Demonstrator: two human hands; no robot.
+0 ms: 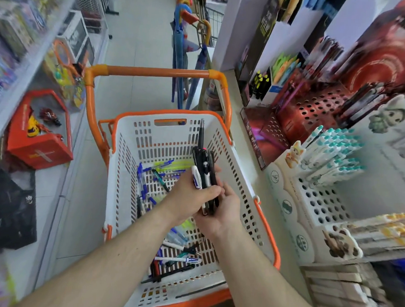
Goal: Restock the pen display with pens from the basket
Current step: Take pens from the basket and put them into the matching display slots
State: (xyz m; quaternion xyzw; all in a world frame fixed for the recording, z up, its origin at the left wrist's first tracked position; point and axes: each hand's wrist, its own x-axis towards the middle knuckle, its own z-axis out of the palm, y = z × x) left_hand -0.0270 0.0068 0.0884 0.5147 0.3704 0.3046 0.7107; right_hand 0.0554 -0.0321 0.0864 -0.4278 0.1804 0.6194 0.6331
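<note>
Above the middle of the basket, a bundle of pens stands nearly upright between two hands, most of them black, one white with blue print at the left edge, and one black pen poking up well above the rest. The left hand wraps round the bundle from the left, its fingers curled over the front of the pens. The right hand cups the lower ends from below and behind, palm up, fingers bent round them. Both bare forearms reach in from the bottom edge.

Under the hands, loose pens lie scattered across the slotted white floor of the basket: blue ones to the left, a few yellow-green ones farther back, black and white ones nearer the body. The basket has an orange rim and sits in front of an orange handle.

To the right, on the shelf, a red holder with round holes stands mostly unfilled, with what seem to be dark pens at its blurred back edge. Nearer, a white holder carries rows of white pens with teal caps. Across the aisle on the left, a red box sits on a low shelf, and umbrellas hang beyond the handle.
</note>
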